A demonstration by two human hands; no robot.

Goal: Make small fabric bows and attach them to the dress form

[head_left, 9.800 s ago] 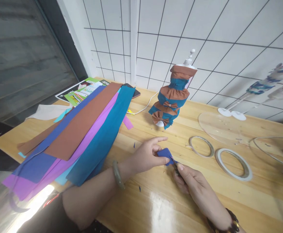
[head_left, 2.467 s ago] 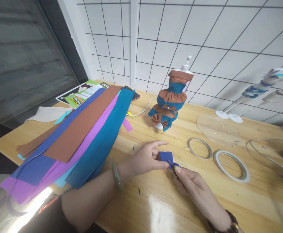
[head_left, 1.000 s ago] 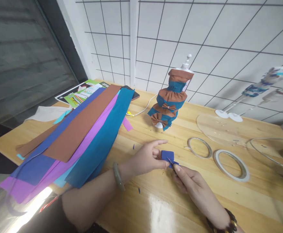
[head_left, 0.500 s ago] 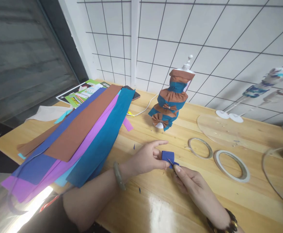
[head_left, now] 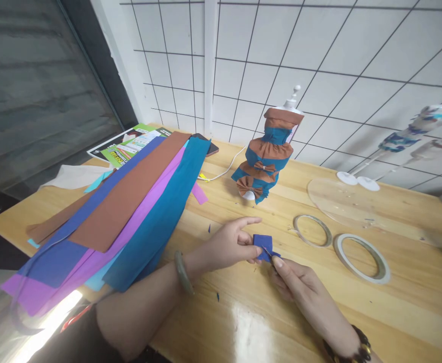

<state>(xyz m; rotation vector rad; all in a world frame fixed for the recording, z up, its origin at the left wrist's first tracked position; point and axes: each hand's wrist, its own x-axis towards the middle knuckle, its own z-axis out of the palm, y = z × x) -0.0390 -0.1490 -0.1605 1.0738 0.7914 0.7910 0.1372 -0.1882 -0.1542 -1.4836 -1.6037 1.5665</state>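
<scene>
Between thumb and curled fingers, my left hand [head_left: 231,243] pinches a small folded piece of blue crepe paper [head_left: 262,243], its index finger stretched out above. My right hand [head_left: 300,282] is closed around small scissors [head_left: 268,253], whose handles are mostly hidden by the fingers. The thin blades lie across the lower right part of the blue paper, where a corner flap sticks out. Both hands are just above the wooden table [head_left: 300,327]. Tiny dark blue scraps [head_left: 217,297] lie near my left wrist.
Long crepe paper strips [head_left: 130,196] cover the table's left side. Behind my hands stands a small dress form [head_left: 268,156] in brown and teal paper. To the right lie two tape rolls [head_left: 382,275] and a clear round sheet [head_left: 334,201]. Decorated white stands [head_left: 357,179] are by the wall.
My left hand has shifted very slightly left along the paper. The scissors and right hand look almost unmoved. A clear rounded outline at the right edge has mostly gone from view.
</scene>
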